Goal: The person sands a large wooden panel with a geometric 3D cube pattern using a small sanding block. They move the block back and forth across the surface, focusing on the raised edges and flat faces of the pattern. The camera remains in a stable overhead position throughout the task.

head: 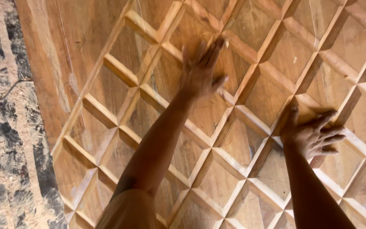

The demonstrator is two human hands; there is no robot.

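Note:
A large wooden panel (106, 38) carved with a raised lattice of diamond-shaped recesses fills most of the view. My left hand (201, 72) lies flat on the lattice near the upper middle, fingers spread and slightly blurred. Farther right and lower, my right hand (312, 135) rests palm down on a raised rib, fingers pointing right and apart. Neither hand holds anything. Both forearms reach in from the bottom edge, and a tan sleeve (128, 210) covers the left upper arm.
The panel's plain flat border (56, 63) runs down its left side. Beyond it lies rough ground (5, 127) coated in sawdust with dark patches, and a thin dark cord (9, 91) crosses it.

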